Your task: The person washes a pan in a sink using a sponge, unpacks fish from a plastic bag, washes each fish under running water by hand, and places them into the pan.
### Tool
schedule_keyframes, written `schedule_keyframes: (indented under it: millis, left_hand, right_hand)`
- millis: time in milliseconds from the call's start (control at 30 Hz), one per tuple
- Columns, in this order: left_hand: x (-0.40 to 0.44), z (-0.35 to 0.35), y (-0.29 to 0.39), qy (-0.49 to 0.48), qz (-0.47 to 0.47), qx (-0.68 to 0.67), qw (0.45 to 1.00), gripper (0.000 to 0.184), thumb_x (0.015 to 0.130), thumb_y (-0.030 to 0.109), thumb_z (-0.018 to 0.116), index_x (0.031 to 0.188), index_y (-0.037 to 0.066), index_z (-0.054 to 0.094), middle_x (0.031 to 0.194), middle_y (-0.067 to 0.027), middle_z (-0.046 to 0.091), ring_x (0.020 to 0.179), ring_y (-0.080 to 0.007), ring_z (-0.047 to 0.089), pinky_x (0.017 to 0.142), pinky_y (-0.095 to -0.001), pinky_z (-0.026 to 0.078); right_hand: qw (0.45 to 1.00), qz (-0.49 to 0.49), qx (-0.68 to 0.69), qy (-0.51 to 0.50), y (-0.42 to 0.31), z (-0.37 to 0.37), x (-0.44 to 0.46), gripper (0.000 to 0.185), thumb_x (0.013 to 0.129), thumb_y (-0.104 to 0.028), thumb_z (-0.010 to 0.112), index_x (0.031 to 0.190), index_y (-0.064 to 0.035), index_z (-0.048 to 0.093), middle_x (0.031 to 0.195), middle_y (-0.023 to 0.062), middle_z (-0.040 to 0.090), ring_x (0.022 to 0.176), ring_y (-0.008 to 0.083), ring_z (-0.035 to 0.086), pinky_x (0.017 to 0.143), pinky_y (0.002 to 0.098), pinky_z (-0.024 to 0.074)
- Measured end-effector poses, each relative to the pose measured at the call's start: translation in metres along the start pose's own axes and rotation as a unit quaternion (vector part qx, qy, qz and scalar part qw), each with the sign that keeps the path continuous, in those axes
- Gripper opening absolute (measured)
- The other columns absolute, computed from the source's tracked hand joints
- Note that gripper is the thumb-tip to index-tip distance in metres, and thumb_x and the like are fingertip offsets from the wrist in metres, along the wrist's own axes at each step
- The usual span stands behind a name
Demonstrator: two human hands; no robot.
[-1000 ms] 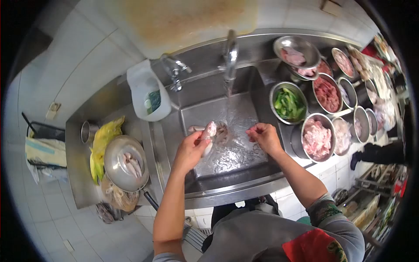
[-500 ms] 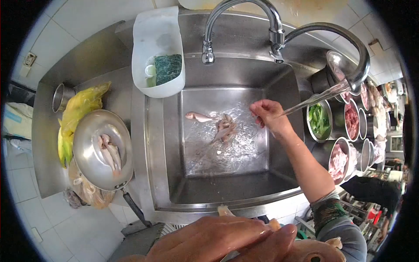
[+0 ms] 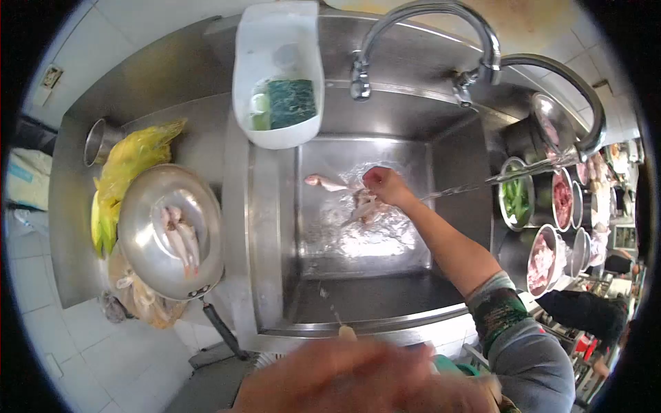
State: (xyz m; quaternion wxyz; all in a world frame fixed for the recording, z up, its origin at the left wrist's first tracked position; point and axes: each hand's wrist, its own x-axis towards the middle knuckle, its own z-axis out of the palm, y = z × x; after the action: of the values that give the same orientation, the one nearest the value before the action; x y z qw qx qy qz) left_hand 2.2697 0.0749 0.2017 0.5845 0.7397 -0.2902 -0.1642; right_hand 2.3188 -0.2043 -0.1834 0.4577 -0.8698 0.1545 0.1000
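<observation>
My left hand (image 3: 358, 375) is at the bottom edge, smeared by motion and closed around a fish, most of which it hides. A pale tip (image 3: 347, 333) pokes out above the hand, with water drops over it. Inside the steel sink (image 3: 330, 241), my right hand (image 3: 385, 186) has its fingers curled together; what they hold, if anything, I cannot make out. Just below it lies a clump of wet fish scraps (image 3: 366, 206) in shallow water. A small pinkish fish (image 3: 326, 182) lies to the left of the clump.
Water runs from the right-hand faucet (image 3: 595, 141). On the left, a steel pan (image 3: 138, 234) holds several small fish, next to a yellow bag (image 3: 138, 151). A white bin (image 3: 275, 141) with a green scouring pad overhangs the sink. Bowls of meat and green peppers (image 3: 513, 199) line the right.
My right hand has moved left and slightly up over the clump in the sink. My left hand has moved down and blurred; the fish's eye no longer shows. The whole view has shifted slightly.
</observation>
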Motion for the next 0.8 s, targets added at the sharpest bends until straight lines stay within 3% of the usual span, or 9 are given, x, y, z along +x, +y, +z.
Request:
schedule_keyframes:
  millis: [100,167,200,267,367,467,633,733,800]
  left_hand:
    - [-0.022,0.006,-0.072,-0.002,-0.16,-0.035,0.987,0.018,0.091,0.003,0.061,0.108,-0.001,0.065,0.103,-0.0082,0.068,0.094,-0.012,0.064,0.078,-0.026,0.052]
    - [-0.038,0.027,-0.153,0.108,-0.217,-0.198,0.95,0.028,0.096,0.014,0.06,0.12,0.0,0.061,0.101,-0.0038,0.067,0.094,-0.0123,0.063,0.082,-0.0271,0.05]
    - [-0.044,0.027,-0.176,0.158,-0.231,-0.206,0.938,0.027,0.096,0.014,0.06,0.12,0.0,0.061,0.101,-0.0039,0.068,0.094,-0.0118,0.063,0.083,-0.0271,0.049]
    - [-0.052,0.019,-0.204,0.243,-0.247,-0.233,0.908,0.027,0.096,0.013,0.06,0.119,0.0,0.061,0.101,-0.0042,0.068,0.095,-0.0108,0.062,0.086,-0.0269,0.048]
    - [-0.068,-0.048,-0.195,0.267,-0.261,-0.143,0.917,0.027,0.097,0.015,0.058,0.119,-0.001,0.061,0.102,-0.0051,0.069,0.094,-0.0104,0.061,0.087,-0.0271,0.047]
    - [-0.081,-0.135,-0.187,0.356,-0.266,-0.013,0.896,0.028,0.097,0.015,0.056,0.119,-0.001,0.062,0.1,-0.0058,0.069,0.092,-0.0116,0.061,0.085,-0.0267,0.047]
    - [-0.099,-0.239,-0.275,0.336,-0.323,0.158,0.87,0.029,0.091,0.016,0.062,0.115,0.0,0.065,0.096,-0.0095,0.07,0.089,-0.0179,0.063,0.083,-0.0297,0.047]
    - [-0.096,-0.246,-0.314,0.278,-0.297,0.28,0.869,0.033,0.09,0.023,0.065,0.116,0.002,0.064,0.101,-0.0093,0.068,0.091,-0.0164,0.062,0.083,-0.031,0.049]
    - [-0.097,-0.227,-0.321,0.317,-0.252,0.465,0.787,0.036,0.089,0.024,0.067,0.117,0.003,0.063,0.104,-0.0128,0.067,0.097,-0.0211,0.063,0.086,-0.0323,0.048]
  right_hand:
    - [0.991,-0.014,-0.13,-0.012,0.005,0.063,0.034,0.041,0.085,-0.026,0.066,0.122,-0.0078,0.06,0.108,0.0205,0.068,0.102,0.0381,0.065,0.091,0.0424,0.0514]
    - [0.973,-0.028,-0.226,-0.044,0.009,0.103,0.057,0.066,0.086,-0.025,0.063,0.144,-0.005,0.039,0.139,0.0233,0.048,0.125,0.0367,0.051,0.105,0.0432,0.043]
    - [0.958,-0.105,-0.259,-0.06,0.034,0.125,0.077,0.07,0.088,-0.025,0.06,0.147,-0.0034,0.031,0.146,0.0231,0.041,0.128,0.0376,0.047,0.105,0.0448,0.0428]
    - [0.958,-0.015,-0.269,-0.101,0.019,0.147,0.083,0.061,0.091,-0.027,0.055,0.143,-0.0023,0.037,0.14,0.0214,0.046,0.125,0.0397,0.048,0.102,0.0463,0.044]
    - [0.944,-0.046,-0.327,0.019,0.031,0.173,0.088,0.047,0.091,-0.026,0.056,0.13,-0.0002,0.049,0.128,0.0222,0.053,0.113,0.0386,0.054,0.094,0.0493,0.0473]
    - [0.916,-0.155,-0.369,-0.032,0.055,0.171,0.098,0.032,0.09,-0.022,0.058,0.113,0.0004,0.055,0.117,0.0228,0.058,0.109,0.0386,0.055,0.084,0.0497,0.0508]
    - [0.99,-0.011,-0.075,-0.119,-0.028,0.104,0.058,0.033,0.091,-0.018,0.058,0.119,-0.0001,0.055,0.105,0.0153,0.061,0.097,0.0257,0.059,0.078,0.0374,0.0511]
    - [0.963,0.076,0.226,-0.124,-0.093,0.039,-0.003,0.036,0.095,-0.019,0.054,0.126,-0.0008,0.053,0.103,0.0104,0.061,0.089,0.0188,0.058,0.077,0.0324,0.0503]
    - [0.918,0.088,0.376,-0.092,-0.115,0.001,-0.046,0.038,0.098,-0.022,0.05,0.13,-0.0016,0.051,0.105,0.0085,0.06,0.086,0.0171,0.058,0.075,0.031,0.0505]
